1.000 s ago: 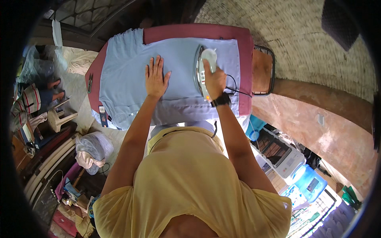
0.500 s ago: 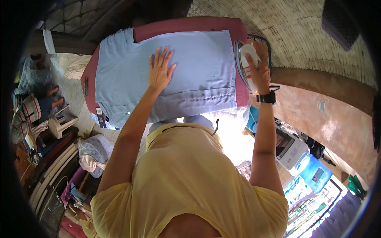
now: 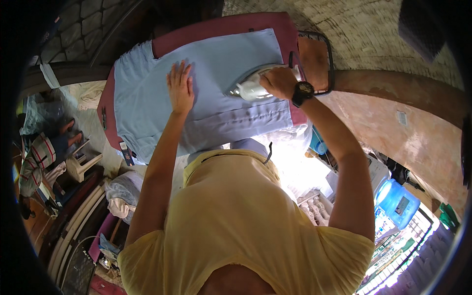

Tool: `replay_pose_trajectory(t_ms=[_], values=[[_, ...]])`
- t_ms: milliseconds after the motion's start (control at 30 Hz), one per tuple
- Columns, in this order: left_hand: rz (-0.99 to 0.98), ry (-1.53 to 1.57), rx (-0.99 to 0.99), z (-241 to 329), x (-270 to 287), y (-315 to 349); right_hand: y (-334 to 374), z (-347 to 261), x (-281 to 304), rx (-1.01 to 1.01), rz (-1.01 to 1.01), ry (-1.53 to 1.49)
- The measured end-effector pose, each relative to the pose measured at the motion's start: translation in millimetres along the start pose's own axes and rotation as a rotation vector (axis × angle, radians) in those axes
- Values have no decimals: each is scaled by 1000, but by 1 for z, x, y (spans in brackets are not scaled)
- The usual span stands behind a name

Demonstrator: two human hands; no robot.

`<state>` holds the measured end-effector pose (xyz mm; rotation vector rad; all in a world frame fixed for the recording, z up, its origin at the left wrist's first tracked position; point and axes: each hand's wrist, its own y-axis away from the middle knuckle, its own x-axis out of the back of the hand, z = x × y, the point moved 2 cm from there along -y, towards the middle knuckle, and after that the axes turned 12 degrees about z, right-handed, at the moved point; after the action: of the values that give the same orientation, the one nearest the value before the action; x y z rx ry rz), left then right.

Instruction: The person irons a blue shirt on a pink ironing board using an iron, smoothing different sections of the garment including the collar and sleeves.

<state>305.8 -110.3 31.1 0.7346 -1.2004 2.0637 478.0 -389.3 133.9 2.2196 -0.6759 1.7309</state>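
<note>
A light blue shirt (image 3: 221,59) lies spread over a dark red padded ironing board (image 3: 206,28), its near edge showing small creases. My left hand (image 3: 180,88) rests flat on the cloth, fingers stretched out. In my right hand (image 3: 279,82) is a white clothes iron (image 3: 255,88), gripped by its handle, with the pointed end toward the left. The iron sits over the right part of the shirt; its soleplate is mostly hidden. A dark tag (image 3: 127,154) hangs at the shirt's lower left corner.
An iron rest (image 3: 314,61) with a brown pad and black frame is at the board's right end. Small dark snips (image 3: 103,118) lie on its left end. A blue water jug (image 3: 396,201) stands at the lower right, a plastic stool (image 3: 81,167) at the left.
The iron has gone from the board's right end onto the shirt and turned to point left, my right hand with it. My left hand has shifted slightly left on the cloth.
</note>
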Motion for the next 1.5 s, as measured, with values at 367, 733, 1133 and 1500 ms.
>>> replay_pose_trajectory(t_ms=[367, 733, 1133, 1500], values=[[-41, -220, 32, -25, 19, 14, 29, 11, 4, -111, -179, 6], [10, -190, 38, -25, 18, 13, 51, 51, -1, -147, -102, 46], [-4, -209, 47, -27, 17, 17, 49, 45, -9, -216, -64, -47], [88, -146, 47, -31, 20, 14, -27, -40, -16, -516, 71, -157]])
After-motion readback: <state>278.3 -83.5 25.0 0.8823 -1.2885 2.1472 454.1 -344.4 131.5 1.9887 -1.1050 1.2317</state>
